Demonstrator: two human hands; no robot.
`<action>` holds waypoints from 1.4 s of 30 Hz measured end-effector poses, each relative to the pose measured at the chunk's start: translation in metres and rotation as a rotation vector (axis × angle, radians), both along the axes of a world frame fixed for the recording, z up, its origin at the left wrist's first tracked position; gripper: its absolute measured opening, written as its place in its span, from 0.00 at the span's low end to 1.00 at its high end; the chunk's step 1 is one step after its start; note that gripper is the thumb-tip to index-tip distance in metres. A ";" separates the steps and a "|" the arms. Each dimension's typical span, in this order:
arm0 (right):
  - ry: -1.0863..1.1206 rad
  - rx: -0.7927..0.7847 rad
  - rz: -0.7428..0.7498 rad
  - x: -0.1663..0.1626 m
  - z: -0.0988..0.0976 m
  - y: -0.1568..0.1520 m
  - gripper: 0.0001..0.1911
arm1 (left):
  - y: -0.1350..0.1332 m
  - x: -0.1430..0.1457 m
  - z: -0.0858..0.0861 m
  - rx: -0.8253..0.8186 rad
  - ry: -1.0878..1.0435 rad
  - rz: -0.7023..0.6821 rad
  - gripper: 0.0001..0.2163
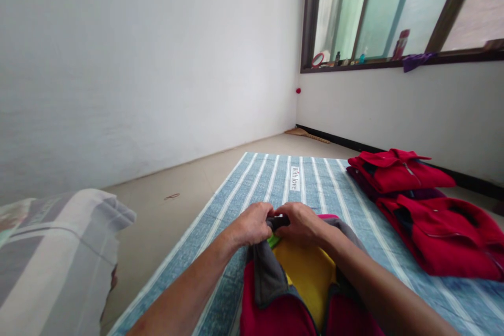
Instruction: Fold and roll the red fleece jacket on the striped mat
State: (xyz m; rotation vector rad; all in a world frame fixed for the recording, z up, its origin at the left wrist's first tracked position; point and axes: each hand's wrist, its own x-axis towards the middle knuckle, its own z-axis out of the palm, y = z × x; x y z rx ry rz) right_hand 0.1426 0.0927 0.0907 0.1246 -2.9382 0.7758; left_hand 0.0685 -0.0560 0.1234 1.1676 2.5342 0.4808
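Observation:
A red zip jacket (268, 312) with a grey collar and yellow lining lies in front of me, its front partly unzipped. My left hand (255, 223) pinches the dark back of the collar from the left side. Close beside it, my right hand (301, 223) grips the same collar edge, fingers curled over it. A short dark stretch of collar shows between the two hands. Some bright green fabric peeks out under the left fingers. My forearms hide parts of the jacket's sides.
Folded red jackets (452, 236) are stacked on the right of the blue striped mat (275, 178). At left stands something draped in grey and white striped cloth (71, 252). A windowsill (378, 65) holds bottles and a purple cloth (417, 61). White walls meet at the back corner.

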 end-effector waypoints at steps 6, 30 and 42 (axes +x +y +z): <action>-0.078 -0.197 0.072 -0.015 -0.011 0.001 0.06 | -0.005 0.005 0.002 -0.081 0.099 -0.001 0.12; 0.070 -0.137 0.161 -0.009 -0.006 -0.005 0.11 | -0.013 0.003 0.010 -0.032 -0.023 0.050 0.11; 0.165 -0.315 0.132 -0.012 -0.024 -0.002 0.09 | -0.021 0.002 0.005 0.172 -0.201 0.053 0.10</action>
